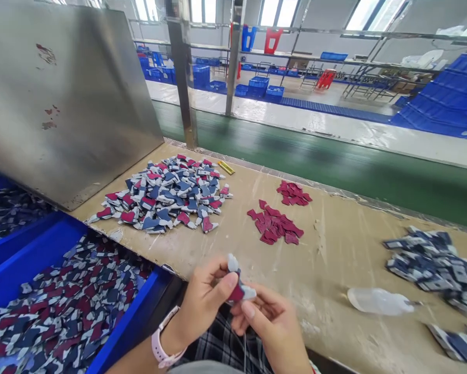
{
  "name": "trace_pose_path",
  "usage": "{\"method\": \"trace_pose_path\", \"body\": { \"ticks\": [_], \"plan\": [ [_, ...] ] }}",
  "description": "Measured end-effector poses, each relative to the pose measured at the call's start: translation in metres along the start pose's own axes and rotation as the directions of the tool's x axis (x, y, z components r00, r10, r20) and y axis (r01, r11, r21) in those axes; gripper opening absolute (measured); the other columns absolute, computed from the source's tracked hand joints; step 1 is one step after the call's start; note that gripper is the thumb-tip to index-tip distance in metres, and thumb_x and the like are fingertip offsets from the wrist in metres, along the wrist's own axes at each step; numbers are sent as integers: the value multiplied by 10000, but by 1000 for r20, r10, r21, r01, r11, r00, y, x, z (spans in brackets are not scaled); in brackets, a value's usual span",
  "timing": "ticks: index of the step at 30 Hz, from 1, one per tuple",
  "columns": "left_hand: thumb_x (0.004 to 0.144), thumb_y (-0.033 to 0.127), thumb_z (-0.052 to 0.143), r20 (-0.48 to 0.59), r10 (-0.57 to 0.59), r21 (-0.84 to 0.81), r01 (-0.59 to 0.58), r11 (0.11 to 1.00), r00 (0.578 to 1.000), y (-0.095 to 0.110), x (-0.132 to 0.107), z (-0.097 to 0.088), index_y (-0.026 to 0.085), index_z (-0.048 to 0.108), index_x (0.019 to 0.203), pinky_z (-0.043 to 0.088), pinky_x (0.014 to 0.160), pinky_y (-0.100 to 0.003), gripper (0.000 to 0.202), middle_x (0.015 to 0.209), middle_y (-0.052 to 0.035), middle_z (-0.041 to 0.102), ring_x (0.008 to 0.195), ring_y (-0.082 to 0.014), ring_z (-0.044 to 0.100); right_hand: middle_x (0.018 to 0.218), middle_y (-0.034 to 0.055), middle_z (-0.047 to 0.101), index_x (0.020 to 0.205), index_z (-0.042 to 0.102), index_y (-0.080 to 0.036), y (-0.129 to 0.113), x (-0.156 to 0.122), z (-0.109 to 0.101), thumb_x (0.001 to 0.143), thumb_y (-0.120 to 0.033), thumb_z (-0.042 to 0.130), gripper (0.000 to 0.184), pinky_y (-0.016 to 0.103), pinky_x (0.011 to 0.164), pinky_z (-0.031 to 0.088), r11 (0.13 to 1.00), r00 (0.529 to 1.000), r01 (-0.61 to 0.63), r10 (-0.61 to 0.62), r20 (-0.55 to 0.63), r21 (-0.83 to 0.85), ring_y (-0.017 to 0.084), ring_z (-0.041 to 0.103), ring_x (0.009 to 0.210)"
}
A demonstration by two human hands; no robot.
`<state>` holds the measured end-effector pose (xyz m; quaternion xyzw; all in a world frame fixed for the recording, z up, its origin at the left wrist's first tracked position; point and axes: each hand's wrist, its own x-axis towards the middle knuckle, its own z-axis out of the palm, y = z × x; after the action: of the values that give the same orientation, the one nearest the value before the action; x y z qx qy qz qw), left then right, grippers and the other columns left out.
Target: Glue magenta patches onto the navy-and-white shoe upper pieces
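In front of my body, over the table's near edge, I see a small boot-shaped piece point(237, 292) with white ends and a dark red face. My left hand point(204, 298) pinches it between thumb and fingers. The thumb and fingers of my right hand point(270, 317) close on its white lower end. Beyond my hands lie two small piles of flat dark red cutouts point(278, 226). To their left is a large heap of similar boot-shaped pieces point(171, 192), with red or navy faces. A translucent squeeze bottle point(379, 301) with a thin tip lies right of my hands.
Navy-and-white pieces point(436, 265) lie in a pile on the table's right. A small yellow object point(226, 167) sits behind the large heap. Blue bins point(139, 306) of pieces stand at the lower left, below a metal panel point(62, 104). A green conveyor belt point(295, 145) runs behind the table.
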<state>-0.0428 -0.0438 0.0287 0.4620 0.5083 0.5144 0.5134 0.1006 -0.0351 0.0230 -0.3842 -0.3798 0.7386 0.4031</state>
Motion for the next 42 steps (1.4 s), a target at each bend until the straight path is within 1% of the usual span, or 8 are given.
{"method": "trace_pose_path", "body": {
  "ticks": [3,8,13,19,31,36,40,42],
  "plan": [
    [916,452,530,-47,43,-19,-44,999,998,3,-3,7,172,559,816,383,512,-161,299,645,27,560,548,-76,498,602,12,706,923,756,-199,-5,-2,3,701,-362,796,277,208,455,561,999,999,15,-14,-41,31,124,648,477],
    [936,377,531,-83,146,12,-145,989,986,3,-5,15,192,576,840,414,524,-133,214,671,42,573,572,-63,526,573,-27,659,944,755,-228,-9,-7,3,715,-321,786,249,181,456,552,995,995,94,-92,-42,35,91,609,469],
    [953,339,512,-87,209,49,-206,977,974,4,-8,20,207,576,878,441,514,-135,165,695,44,621,554,-63,565,574,-37,642,934,759,-236,-10,-10,5,714,-318,783,235,155,453,531,989,987,137,-131,-95,58,68,566,459],
    [967,333,483,-85,260,83,-253,964,962,5,-10,25,218,574,935,458,482,-145,150,735,33,671,524,-69,595,616,-33,662,941,761,-255,-8,-9,6,732,-307,770,216,132,452,504,981,981,174,-165,-99,89,56,550,470],
    [963,354,484,-141,353,233,-315,920,925,-4,-14,25,227,554,951,444,479,-144,146,670,51,577,496,-64,541,708,-18,725,935,756,-283,-7,-8,11,790,-248,711,156,128,493,528,945,944,322,-316,-97,54,64,598,510],
    [949,379,498,-155,411,332,-344,878,898,-8,-16,23,223,560,979,473,574,-172,170,788,5,622,647,-104,596,766,12,753,940,749,-267,-3,-9,14,809,-289,693,145,147,461,532,945,942,322,-314,-119,56,76,610,481],
    [949,383,491,-154,399,401,-312,861,904,-8,-18,20,216,580,945,457,595,-194,188,774,-3,618,640,-114,589,740,8,737,971,744,-264,2,-12,13,793,-347,712,199,168,466,545,964,958,259,-249,-141,56,86,615,479],
    [944,411,486,-138,379,398,-299,867,915,-10,-19,20,217,581,919,452,596,-208,217,747,-3,605,634,-125,582,728,7,734,997,737,-270,5,-13,10,792,-360,712,224,180,465,551,955,946,298,-297,-134,-15,95,617,471]
  ]
}}
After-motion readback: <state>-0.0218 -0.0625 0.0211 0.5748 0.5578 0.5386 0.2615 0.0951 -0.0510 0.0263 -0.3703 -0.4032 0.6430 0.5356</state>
